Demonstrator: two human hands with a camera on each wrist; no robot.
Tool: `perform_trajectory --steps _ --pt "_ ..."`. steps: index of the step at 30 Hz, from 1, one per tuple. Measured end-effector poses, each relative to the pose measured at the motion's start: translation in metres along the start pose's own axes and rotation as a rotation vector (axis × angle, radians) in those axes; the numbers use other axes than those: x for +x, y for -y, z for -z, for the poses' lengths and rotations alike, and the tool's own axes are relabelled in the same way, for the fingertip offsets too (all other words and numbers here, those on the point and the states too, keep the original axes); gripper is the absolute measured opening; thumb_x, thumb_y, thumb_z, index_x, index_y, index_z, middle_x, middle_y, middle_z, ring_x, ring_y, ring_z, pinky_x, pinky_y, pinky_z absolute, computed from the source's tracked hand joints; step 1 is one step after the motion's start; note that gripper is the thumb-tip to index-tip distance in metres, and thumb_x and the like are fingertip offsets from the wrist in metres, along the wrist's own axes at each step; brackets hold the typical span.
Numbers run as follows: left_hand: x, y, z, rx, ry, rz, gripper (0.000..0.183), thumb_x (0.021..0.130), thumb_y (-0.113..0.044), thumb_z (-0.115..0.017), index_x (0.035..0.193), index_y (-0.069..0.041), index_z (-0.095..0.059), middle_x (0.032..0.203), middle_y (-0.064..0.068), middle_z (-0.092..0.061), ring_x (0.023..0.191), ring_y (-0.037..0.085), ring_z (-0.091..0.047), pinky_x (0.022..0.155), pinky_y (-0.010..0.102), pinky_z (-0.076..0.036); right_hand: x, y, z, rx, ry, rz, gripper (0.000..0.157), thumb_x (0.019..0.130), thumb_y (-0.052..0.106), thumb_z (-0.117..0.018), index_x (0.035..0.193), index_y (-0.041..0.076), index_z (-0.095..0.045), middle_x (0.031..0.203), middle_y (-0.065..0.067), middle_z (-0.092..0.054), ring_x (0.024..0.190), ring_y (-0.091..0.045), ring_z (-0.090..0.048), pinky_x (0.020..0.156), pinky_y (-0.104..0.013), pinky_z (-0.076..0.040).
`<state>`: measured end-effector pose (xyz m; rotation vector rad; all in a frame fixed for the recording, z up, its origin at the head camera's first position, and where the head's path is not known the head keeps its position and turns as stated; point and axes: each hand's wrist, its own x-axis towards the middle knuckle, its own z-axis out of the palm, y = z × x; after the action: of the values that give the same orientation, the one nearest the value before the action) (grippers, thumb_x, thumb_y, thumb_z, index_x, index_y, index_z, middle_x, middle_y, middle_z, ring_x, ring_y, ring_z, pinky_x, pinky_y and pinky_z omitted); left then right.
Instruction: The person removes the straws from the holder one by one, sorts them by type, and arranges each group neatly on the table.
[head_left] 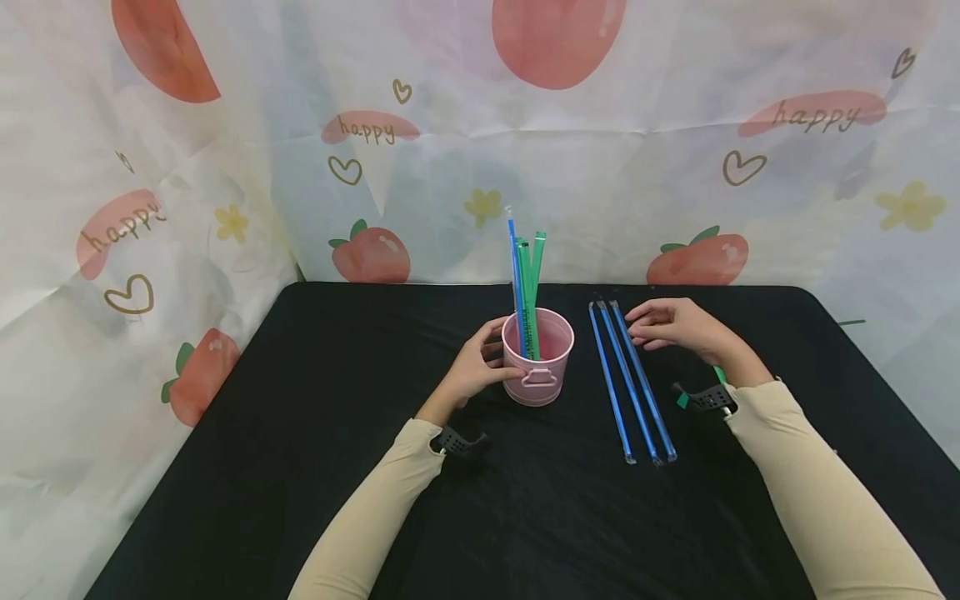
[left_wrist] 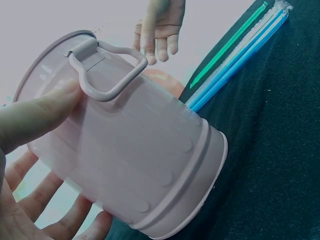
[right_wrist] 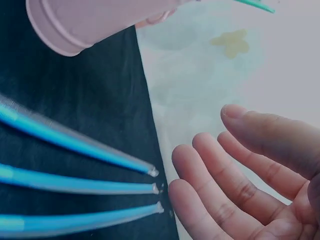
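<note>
My left hand [head_left: 472, 367] grips a small pink bucket [head_left: 534, 392], thumb in front beside its wire handle [left_wrist: 112, 92] and the other fingers round the far side. Standing in the bucket are several green straws [head_left: 534, 283] and a blue straw [head_left: 515, 275] in a clear wrapper. Three wrapped blue straws [head_left: 628, 383] lie side by side on the table to the right of the bucket. Close to their far ends hovers my right hand [head_left: 678, 327], fingers loosely bent and holding nothing. The right wrist view shows a gap between its fingertips [right_wrist: 182, 192] and the straw ends.
A green straw [head_left: 720, 374] lies partly hidden under my right wrist. Black cloth covers the table [head_left: 525, 517]. Behind and to the left hangs a pale curtain [head_left: 600, 192] printed with peaches, hearts and flowers. Each wrist wears a black strap [head_left: 461, 442].
</note>
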<state>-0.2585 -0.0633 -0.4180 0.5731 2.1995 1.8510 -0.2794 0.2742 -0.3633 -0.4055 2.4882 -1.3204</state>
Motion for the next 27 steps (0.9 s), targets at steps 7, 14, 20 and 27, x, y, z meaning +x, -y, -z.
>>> perform_trajectory --steps 7,14,20,27 --pt "0.001 0.000 -0.001 0.003 -0.016 0.005 0.077 0.078 -0.002 -0.073 0.143 -0.013 -0.034 0.144 0.016 -0.039 0.132 0.039 -0.040 0.104 0.049 -0.041 0.009 0.017 -0.005 0.020 -0.022 0.073 0.039 0.091 0.015 -0.061 0.120 -0.009 -0.052 0.093 0.001 -0.069 0.081 -0.008 -0.068 0.076 -0.031 -0.058" --pt "-0.003 -0.011 0.000 -0.005 0.014 0.017 0.077 0.079 0.000 -0.072 0.144 -0.008 -0.031 0.146 0.021 -0.034 0.134 0.043 -0.036 0.105 0.052 -0.038 0.016 0.031 -0.009 -0.010 -0.017 0.092 0.040 0.092 0.018 -0.061 0.121 -0.007 -0.053 0.098 -0.007 -0.069 0.080 -0.004 -0.067 0.078 -0.034 -0.057" --pt "0.005 0.008 -0.001 0.001 -0.012 0.010 0.080 0.078 -0.001 -0.073 0.144 -0.014 -0.032 0.146 0.016 -0.037 0.134 0.039 -0.037 0.105 0.050 -0.039 0.022 0.041 -0.014 0.009 -0.020 0.115 0.038 0.091 0.018 -0.061 0.119 -0.007 -0.054 0.091 0.002 -0.069 0.080 -0.005 -0.067 0.074 -0.027 -0.057" --pt "0.005 0.010 -0.003 0.027 -0.043 0.003 0.077 0.077 -0.004 -0.075 0.142 -0.018 -0.036 0.142 0.011 -0.042 0.131 0.036 -0.042 0.103 0.048 -0.043 0.030 0.050 -0.020 0.013 -0.015 0.122 0.036 0.091 0.018 -0.061 0.118 -0.005 -0.055 0.091 0.003 -0.068 0.082 -0.006 -0.067 0.077 -0.029 -0.057"
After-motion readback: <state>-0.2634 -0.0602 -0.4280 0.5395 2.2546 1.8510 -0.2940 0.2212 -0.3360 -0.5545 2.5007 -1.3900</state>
